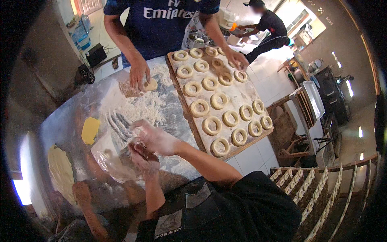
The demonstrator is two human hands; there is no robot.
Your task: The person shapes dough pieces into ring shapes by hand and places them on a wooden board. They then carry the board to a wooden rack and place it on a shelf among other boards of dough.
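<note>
Over the floured steel table my two hands are close together, dusted with flour. My right hand (pixel 160 140) is curled just above my left hand (pixel 145 159), whose fingers are bent too; what lies between them is hidden. Beside them is a clear plastic sheet (pixel 113 159) over something pale. Loose flour (pixel 139 107) is spread beyond my hands. To the right, a wooden board (pixel 238 94) carries several dough rings (pixel 212 126). Across the table, a co-worker's hand (pixel 140 74) touches a small dough piece (pixel 151 85), while the other hand (pixel 238 60) is at the board's far edge.
A yellow slab (pixel 90 131) and a long flattened dough piece (pixel 61 173) lie at the left, near another person's closed hand (pixel 82 194). A rack (pixel 318 193) with rows of dough rings stands at the lower right. Another person (pixel 272 24) bends over at the back.
</note>
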